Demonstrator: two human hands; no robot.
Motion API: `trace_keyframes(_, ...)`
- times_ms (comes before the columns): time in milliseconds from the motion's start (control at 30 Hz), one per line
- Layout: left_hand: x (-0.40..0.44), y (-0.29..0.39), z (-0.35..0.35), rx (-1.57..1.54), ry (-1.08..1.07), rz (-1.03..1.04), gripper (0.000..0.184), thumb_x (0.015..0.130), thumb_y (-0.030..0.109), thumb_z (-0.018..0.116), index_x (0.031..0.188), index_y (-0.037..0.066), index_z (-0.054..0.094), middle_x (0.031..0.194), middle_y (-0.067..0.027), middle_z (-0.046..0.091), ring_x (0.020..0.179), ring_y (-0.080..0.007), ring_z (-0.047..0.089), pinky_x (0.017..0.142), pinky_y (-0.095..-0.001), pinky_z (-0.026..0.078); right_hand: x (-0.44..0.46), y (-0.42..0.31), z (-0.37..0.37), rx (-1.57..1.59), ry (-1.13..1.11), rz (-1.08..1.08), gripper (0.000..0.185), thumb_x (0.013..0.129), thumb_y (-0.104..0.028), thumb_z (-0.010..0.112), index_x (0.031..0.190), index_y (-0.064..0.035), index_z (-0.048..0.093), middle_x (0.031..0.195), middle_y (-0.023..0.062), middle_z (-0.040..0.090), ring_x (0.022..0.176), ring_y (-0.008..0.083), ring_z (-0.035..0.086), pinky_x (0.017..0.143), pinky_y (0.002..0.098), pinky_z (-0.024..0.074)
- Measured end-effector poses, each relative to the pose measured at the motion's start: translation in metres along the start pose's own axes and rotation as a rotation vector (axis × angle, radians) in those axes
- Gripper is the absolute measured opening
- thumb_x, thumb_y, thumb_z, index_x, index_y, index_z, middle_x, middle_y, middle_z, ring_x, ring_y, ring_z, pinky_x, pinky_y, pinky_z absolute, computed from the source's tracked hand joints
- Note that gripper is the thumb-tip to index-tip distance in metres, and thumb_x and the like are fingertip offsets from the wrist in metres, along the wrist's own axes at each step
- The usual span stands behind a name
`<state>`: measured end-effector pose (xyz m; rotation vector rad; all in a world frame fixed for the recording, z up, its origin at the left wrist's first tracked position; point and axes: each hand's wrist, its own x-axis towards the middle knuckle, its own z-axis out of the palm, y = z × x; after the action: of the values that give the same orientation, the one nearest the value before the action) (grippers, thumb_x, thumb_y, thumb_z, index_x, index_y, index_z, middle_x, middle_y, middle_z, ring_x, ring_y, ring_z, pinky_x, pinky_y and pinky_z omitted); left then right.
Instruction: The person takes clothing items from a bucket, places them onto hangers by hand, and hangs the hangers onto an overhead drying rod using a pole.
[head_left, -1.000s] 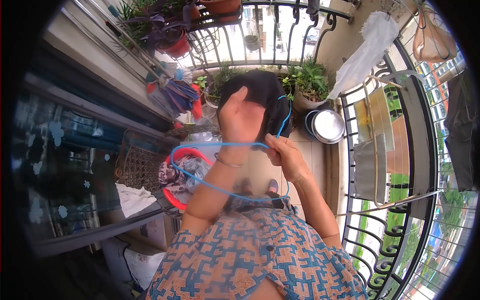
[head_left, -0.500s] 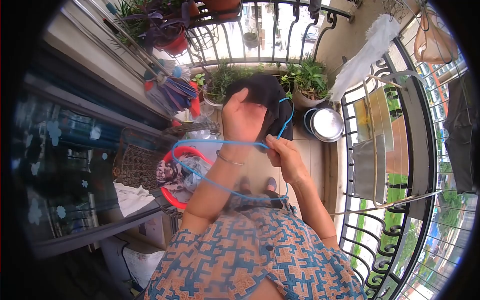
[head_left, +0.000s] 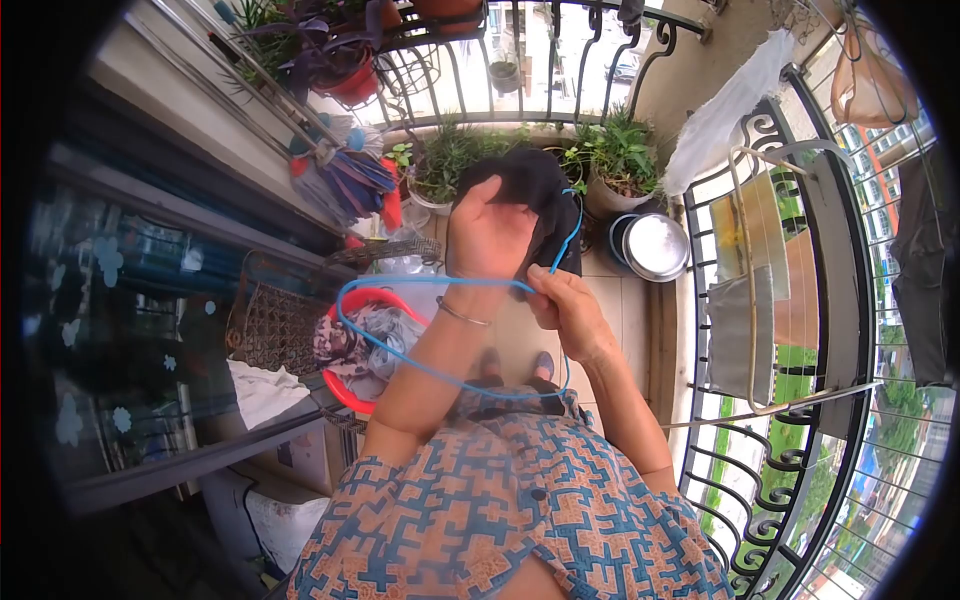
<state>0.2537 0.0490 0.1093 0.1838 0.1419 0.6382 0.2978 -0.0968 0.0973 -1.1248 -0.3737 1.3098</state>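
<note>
A black garment (head_left: 555, 215) hangs over and behind the fingers of my left hand (head_left: 490, 237), which bears it palm up with the thumb apart; its fingertips are partly hidden. My right hand (head_left: 545, 285) is closed in a pinch round the neck of a blue hanger (head_left: 415, 282). The hanger's hook rises in front of the garment's right side. Its wide loop stretches left across my left forearm and down before my patterned shirt (head_left: 470, 500).
A red basin (head_left: 345, 392) of clothes stands at left beside a woven chair (head_left: 280, 325). Potted plants (head_left: 620, 155) line the railing ahead. A metal basin (head_left: 655, 247) sits at right. Mops (head_left: 350, 180) lean at upper left. Cloths (head_left: 740, 330) hang at right.
The garment and my left hand have shifted slightly to the right. The hanger stays in my right hand, tilted a little differently. Both hands keep nearly the same pose.
</note>
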Motion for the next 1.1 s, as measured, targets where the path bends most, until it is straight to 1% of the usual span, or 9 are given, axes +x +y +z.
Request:
trace_keyframes(267, -0.002, 0.000, 0.008, 0.071, -0.041, 0.002, 0.024, 0.090, 0.013, 0.048, 0.106, -0.002, 0.059, 0.107, -0.0128, 0.065, 0.102, -0.0247, 0.061, 0.092, -0.0372, 0.046, 0.000, 0.006, 0.007, -0.051, -0.028, -0.019, 0.031, 0.093, -0.031, 0.051, 0.067, -0.0147, 0.047, 0.060, -0.0088, 0.035, 0.051, 0.0030, 0.023, 0.046, 0.0218, 0.0154)
trace_keyframes(467, -0.004, 0.000, 0.017, 0.116, -0.066, -0.008, 0.027, 0.090, 0.015, 0.047, 0.107, -0.003, 0.058, 0.108, -0.0141, 0.064, 0.102, -0.0258, 0.061, 0.093, -0.0374, 0.045, 0.005, 0.002, 0.013, -0.117, -0.077, -0.125, 0.028, 0.091, -0.030, 0.052, 0.069, -0.0138, 0.048, 0.062, -0.0083, 0.035, 0.053, 0.0032, 0.026, 0.048, 0.0209, 0.0178)
trace_keyframes(600, -0.002, 0.005, 0.009, 0.202, -0.110, -0.044, 0.028, 0.090, 0.017, 0.047, 0.106, -0.002, 0.059, 0.109, -0.0134, 0.064, 0.103, -0.0255, 0.060, 0.094, -0.0400, 0.044, 0.010, -0.010, 0.009, 0.029, -0.135, -0.269, 0.031, 0.089, -0.029, 0.054, 0.066, -0.0116, 0.043, 0.060, -0.0056, 0.034, 0.052, 0.0055, 0.027, 0.048, 0.0225, 0.0200)
trace_keyframes(700, -0.002, 0.009, 0.002, 0.085, -0.129, -0.123, 0.034, 0.092, 0.021, 0.047, 0.111, -0.005, 0.058, 0.111, -0.0206, 0.063, 0.101, -0.0336, 0.062, 0.097, -0.0453, 0.044, 0.013, -0.034, 0.009, 0.174, -0.203, -0.320, 0.035, 0.088, -0.028, 0.055, 0.063, -0.0099, 0.039, 0.059, -0.0027, 0.033, 0.050, 0.0075, 0.027, 0.048, 0.0239, 0.0212)
trace_keyframes(733, -0.005, 0.009, 0.007, 0.145, -0.102, -0.099, 0.036, 0.092, 0.025, 0.046, 0.110, -0.003, 0.060, 0.114, -0.0201, 0.062, 0.103, -0.0346, 0.060, 0.098, -0.0442, 0.043, 0.014, -0.041, 0.011, 0.206, -0.253, -0.353, 0.035, 0.089, -0.028, 0.054, 0.063, -0.0100, 0.039, 0.058, -0.0027, 0.032, 0.050, 0.0076, 0.026, 0.048, 0.0242, 0.0209)
trace_keyframes(833, -0.002, 0.021, -0.008, 0.323, -0.229, -0.073, 0.033, 0.092, 0.024, 0.048, 0.113, 0.001, 0.058, 0.112, -0.0091, 0.062, 0.113, -0.0209, 0.055, 0.093, -0.0393, 0.042, 0.021, -0.061, 0.019, 0.236, -0.383, -0.421, 0.038, 0.092, -0.030, 0.050, 0.062, -0.0102, 0.038, 0.058, -0.0025, 0.032, 0.050, 0.0079, 0.025, 0.047, 0.0249, 0.0200)
trace_keyframes(933, -0.007, 0.028, -0.019, 0.805, -0.093, 0.022, 0.033, 0.093, 0.023, 0.050, 0.116, 0.001, 0.057, 0.116, -0.0081, 0.059, 0.115, -0.0198, 0.053, 0.095, -0.0348, 0.041, 0.025, -0.074, 0.030, 0.254, -0.427, -0.449, 0.032, 0.091, -0.028, 0.051, 0.067, -0.0078, 0.044, 0.057, -0.0032, 0.034, 0.048, 0.0070, 0.028, 0.046, 0.0234, 0.0217)
trace_keyframes(1000, -0.018, 0.027, -0.030, 0.726, -0.215, 0.072, 0.034, 0.093, 0.023, 0.051, 0.118, 0.001, 0.056, 0.121, -0.0070, 0.056, 0.115, -0.0184, 0.051, 0.096, -0.0319, 0.040, 0.027, -0.078, 0.040, 0.242, -0.397, -0.453, 0.031, 0.092, -0.026, 0.051, 0.070, -0.0052, 0.051, 0.058, -0.0031, 0.040, 0.048, 0.0064, 0.032, 0.048, 0.0216, 0.0260)
trace_keyframes(1100, -0.029, 0.037, -0.032, 1.074, -0.170, 0.076, 0.033, 0.093, 0.024, 0.054, 0.118, 0.004, 0.058, 0.126, -0.0040, 0.052, 0.113, -0.0142, 0.050, 0.097, -0.0284, 0.039, 0.040, -0.071, 0.045, -0.244, -0.161, -0.597, 0.038, 0.094, -0.026, 0.047, 0.062, -0.0076, 0.041, 0.060, -0.0012, 0.036, 0.052, 0.0078, 0.029, 0.049, 0.0240, 0.0238)
